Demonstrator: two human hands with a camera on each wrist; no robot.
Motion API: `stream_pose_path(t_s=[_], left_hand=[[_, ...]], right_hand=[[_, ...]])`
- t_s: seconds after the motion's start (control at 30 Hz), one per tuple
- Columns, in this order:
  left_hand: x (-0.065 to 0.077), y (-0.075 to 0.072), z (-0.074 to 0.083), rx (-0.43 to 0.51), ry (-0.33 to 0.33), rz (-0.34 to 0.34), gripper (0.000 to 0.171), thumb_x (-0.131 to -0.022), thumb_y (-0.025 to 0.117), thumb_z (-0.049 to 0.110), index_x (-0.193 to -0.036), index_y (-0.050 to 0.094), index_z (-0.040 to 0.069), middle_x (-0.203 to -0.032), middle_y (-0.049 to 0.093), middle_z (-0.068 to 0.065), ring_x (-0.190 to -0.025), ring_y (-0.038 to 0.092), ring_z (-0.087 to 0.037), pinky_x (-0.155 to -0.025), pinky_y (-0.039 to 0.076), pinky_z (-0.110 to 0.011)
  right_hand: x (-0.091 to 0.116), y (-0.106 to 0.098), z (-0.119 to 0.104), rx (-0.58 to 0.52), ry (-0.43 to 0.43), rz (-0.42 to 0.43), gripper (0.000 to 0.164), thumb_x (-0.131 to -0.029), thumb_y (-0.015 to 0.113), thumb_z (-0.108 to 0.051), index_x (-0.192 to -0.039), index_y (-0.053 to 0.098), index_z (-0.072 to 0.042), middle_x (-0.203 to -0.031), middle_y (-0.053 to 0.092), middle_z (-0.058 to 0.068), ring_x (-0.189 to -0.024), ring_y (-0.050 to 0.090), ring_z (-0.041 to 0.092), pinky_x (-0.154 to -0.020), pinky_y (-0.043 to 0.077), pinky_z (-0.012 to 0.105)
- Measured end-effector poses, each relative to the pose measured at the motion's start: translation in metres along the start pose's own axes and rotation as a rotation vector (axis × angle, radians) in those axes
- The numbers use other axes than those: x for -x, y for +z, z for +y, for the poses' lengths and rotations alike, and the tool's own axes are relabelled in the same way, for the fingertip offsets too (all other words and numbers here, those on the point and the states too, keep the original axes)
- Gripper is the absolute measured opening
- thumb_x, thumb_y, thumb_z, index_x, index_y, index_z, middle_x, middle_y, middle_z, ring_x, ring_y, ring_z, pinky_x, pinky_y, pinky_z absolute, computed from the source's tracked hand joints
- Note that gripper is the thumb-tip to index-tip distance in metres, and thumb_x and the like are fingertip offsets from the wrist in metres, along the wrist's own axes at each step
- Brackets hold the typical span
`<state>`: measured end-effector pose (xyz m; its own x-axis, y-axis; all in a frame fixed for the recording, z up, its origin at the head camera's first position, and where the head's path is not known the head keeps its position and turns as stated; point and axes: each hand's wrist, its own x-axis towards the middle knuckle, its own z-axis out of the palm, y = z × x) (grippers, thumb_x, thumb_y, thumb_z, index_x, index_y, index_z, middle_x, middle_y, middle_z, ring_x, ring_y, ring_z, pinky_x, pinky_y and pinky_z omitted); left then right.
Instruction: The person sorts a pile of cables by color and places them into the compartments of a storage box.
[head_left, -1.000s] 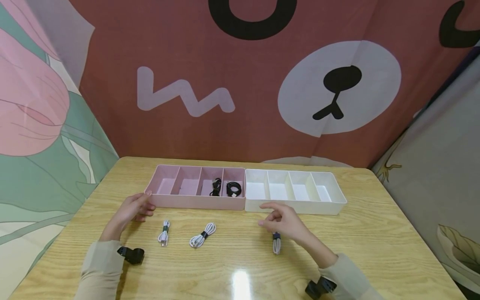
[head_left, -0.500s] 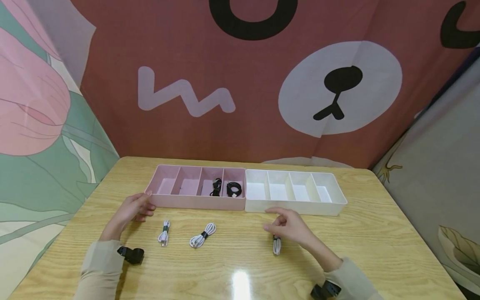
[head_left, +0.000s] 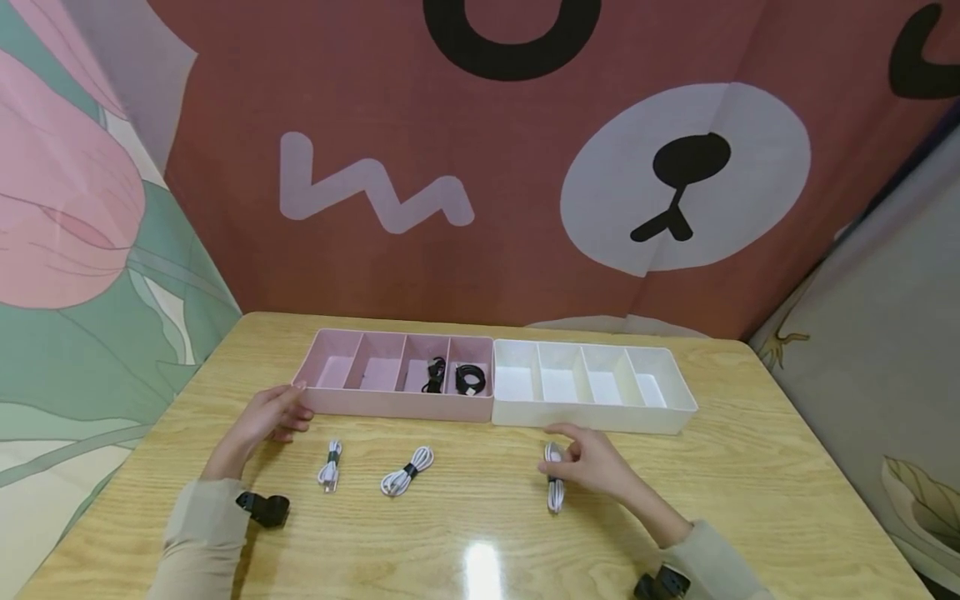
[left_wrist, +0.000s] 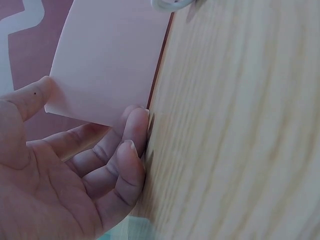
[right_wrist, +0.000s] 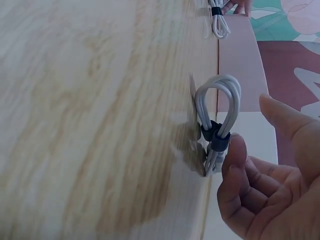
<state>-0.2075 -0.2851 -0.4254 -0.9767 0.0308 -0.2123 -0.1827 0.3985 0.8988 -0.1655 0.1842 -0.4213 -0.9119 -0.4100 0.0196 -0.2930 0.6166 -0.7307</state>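
Observation:
My left hand holds the near left corner of the pink divided box. In the left wrist view, its thumb lies at the rim and its other fingers bend by the box end. My right hand is over a white bundled cable in front of the white divided box. Its thumb crosses the cable in the head view, hiding part of it. The right wrist view shows this cable with a dark tie beside the bent fingertips, the thumb standing apart; whether they touch is unclear.
Two more white bundled cables lie on the wooden table: one cable near the left hand, another cable further right. Inside the pink box are a black cable and a coiled black cable, in separate compartments. Patterned cloth hangs behind.
My right hand has moved right and slightly towards me, uncovering the far end of the white cable beneath it. The left hand keeps its place on the pink box.

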Motion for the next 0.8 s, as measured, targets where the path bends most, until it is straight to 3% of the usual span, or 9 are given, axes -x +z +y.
stream_pose_path(t_s=[0.4,0.8], left_hand=[[0.001,0.001,-0.001,0.006,-0.008,-0.005,0.064,-0.096,0.036,0.045,-0.121,0.039,-0.014,-0.082,0.064,-0.006,-0.069,0.062,-0.015,-0.057,0.05,-0.033],[-0.001,0.0,0.0,0.005,-0.018,-0.003,0.063,-0.096,0.036,0.044,-0.122,0.039,-0.014,-0.082,0.064,-0.006,-0.068,0.062,-0.014,-0.056,0.05,-0.033]], right_hand=[[0.004,0.002,0.008,0.126,0.066,0.002,0.065,-0.075,0.074,-0.033,-0.124,0.05,0.003,-0.045,0.043,-0.008,-0.037,0.033,0.004,-0.037,0.024,0.019],[0.007,0.003,0.011,0.095,0.099,-0.042,0.064,-0.078,0.072,-0.029,-0.124,0.047,0.006,-0.044,0.048,-0.004,-0.036,0.034,0.004,-0.037,0.023,0.019]])
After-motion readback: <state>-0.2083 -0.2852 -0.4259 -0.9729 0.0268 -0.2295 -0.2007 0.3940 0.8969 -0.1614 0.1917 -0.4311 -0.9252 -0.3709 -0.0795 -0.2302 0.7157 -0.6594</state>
